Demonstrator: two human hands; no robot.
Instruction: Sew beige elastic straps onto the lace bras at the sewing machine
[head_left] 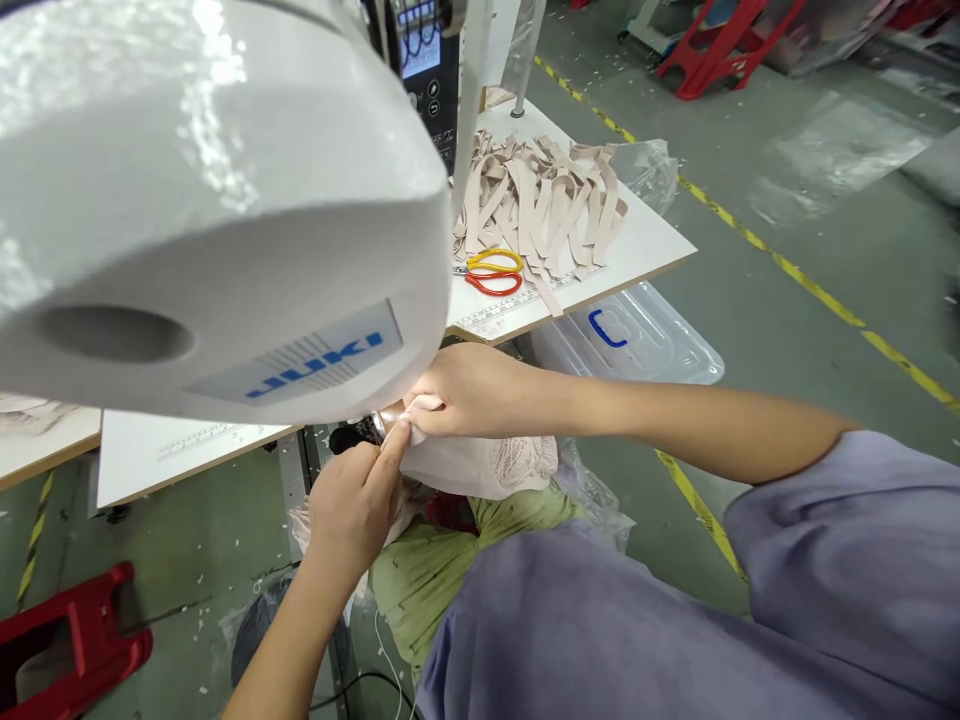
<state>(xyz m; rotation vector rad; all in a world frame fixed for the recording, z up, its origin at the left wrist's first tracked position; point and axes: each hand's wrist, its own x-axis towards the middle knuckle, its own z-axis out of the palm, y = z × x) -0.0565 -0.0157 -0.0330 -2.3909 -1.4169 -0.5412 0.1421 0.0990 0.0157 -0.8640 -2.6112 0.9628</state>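
Pinching a pale pink piece of fabric with a lace-patterned edge, both hands work close together just under the head of the large white glossy sewing machine. The right hand lies on top, fingers closed over the fabric's upper corner. The left hand comes from below, thumb and forefinger clamped on the same corner, touching the right hand's fingertips. The fabric is soft and thin, nearly white where light hits it; it hangs down from the grip in loose folds toward the lap, and its lace part faces right. It sits at the front edge of the white counter, beside a small dark metal part of the machine. Farther back on the counter lies a heap of beige fabric strips, with yellow-and-red-handled scissors just beside it. A clear plastic lidded bin stands on the floor beneath.
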